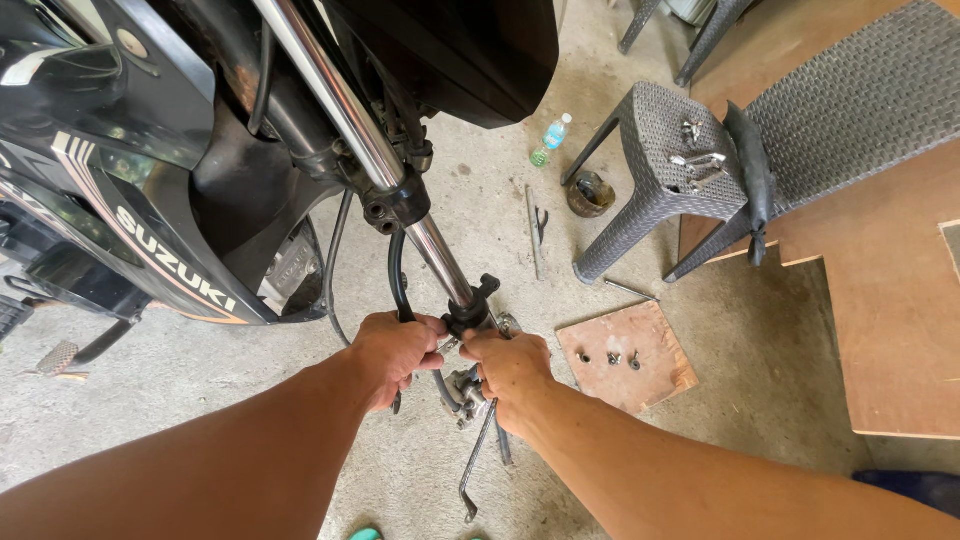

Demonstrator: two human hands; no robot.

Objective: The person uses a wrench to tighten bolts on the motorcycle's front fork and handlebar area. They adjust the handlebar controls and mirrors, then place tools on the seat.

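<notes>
We see both hands closed around the lower end of the chrome fork leg (437,245) of a black motorcycle (150,150), front wheel absent from view. Left hand (393,352) has its fingers wrapped shut on the fork leg and the black hose (397,270) that loops just beside it; right hand (512,368) has its fingers clamped on the fork bottom and the metal caliper-like part (466,385) hanging just below the fork leg. We can't tell exactly where one part ends and the next begins, the hands cover it. A bent metal tool (476,460) lies on the concrete floor below the fork leg, near the right forearm. Right of the fork leg: a small plywood square (650,372) with loose bolts (611,357) on it, then a grey woven stool (655,180) carrying more bolts and a black rubber strip. A plastic bottle (552,138) stands on the floor well above-right of the fork leg. Risks, as we judge them: the hanging part could drop and strain or kink the hose if the right grip slips; fingers could get pinched between fork bottom and bracket; the loose bolts sit unguarded on the plywood and could be kicked away; the bike, leaning with no wheel seen, could shift under a hard pull.
</notes>
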